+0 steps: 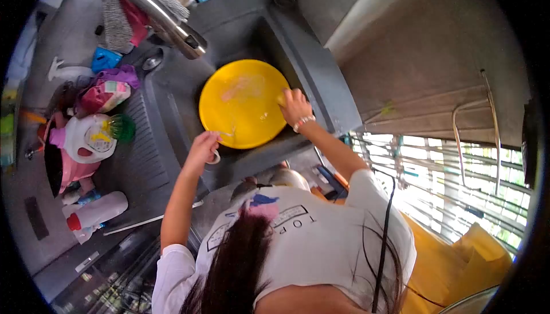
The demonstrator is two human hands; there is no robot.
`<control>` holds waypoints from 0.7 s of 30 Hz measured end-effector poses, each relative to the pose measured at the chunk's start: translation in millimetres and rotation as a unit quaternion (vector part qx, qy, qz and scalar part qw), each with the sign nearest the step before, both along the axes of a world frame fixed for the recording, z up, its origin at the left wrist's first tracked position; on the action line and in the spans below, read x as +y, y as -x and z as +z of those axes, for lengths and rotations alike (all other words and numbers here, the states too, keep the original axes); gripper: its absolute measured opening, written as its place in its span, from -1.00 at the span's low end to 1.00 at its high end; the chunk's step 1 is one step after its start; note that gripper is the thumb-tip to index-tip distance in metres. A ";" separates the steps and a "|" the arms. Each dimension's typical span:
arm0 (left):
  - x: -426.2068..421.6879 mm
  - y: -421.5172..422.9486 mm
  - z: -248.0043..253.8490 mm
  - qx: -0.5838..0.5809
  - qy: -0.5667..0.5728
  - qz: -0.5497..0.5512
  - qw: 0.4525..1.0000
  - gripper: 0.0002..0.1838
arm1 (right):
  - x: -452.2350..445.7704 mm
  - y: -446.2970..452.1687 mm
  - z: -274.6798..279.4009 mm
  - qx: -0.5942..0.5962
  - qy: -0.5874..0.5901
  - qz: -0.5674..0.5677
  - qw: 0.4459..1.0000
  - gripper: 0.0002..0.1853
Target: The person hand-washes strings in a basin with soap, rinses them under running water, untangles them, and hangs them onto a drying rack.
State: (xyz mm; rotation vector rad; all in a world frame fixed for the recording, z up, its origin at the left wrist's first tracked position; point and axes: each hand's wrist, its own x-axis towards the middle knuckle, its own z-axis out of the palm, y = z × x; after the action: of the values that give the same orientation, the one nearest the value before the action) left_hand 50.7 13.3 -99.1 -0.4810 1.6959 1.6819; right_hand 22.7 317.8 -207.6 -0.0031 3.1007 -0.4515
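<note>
A round yellow basin [252,120] sits in the dark grey sink, with a little clear water or wet sheen and pale pinkish marks inside. At its right rim my right hand [296,108] has its fingers closed round a yellow sponge [281,98], partly hidden by the fingers. A beaded bracelet [303,122] is on that wrist. My left hand [203,149] is at the basin's lower left rim, fingers pinched on a thin whitish item [227,134] that reaches over the rim. A white loop [215,157] shows beneath the fingers; its kind is unclear.
A metal faucet [183,39] with a grey towel [117,19] stands beyond the sink. Left of the ridged drainboard [143,142] are a white jug [91,137], a red-capped bottle [98,211], a pink container [77,168] and a purple cloth [121,75].
</note>
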 end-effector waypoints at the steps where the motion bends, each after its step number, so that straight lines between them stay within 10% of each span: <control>1: 0.2 -1.5 -1.9 -0.002 -0.010 -0.004 1.000 -0.77 | 5.3 -6.9 -0.4 0.019 -0.003 -0.003 1.000 -0.49; 21: 20.3 -17.3 -12.8 0.004 0.014 -0.053 0.998 -0.71 | 50.6 -50.2 -8.0 0.080 -0.153 -0.023 0.985 -0.48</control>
State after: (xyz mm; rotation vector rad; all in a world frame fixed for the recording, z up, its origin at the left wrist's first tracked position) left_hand 68.0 33.6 -111.9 -0.3897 1.7224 1.5876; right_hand 72.9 368.3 -215.6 0.0355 3.2977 0.0314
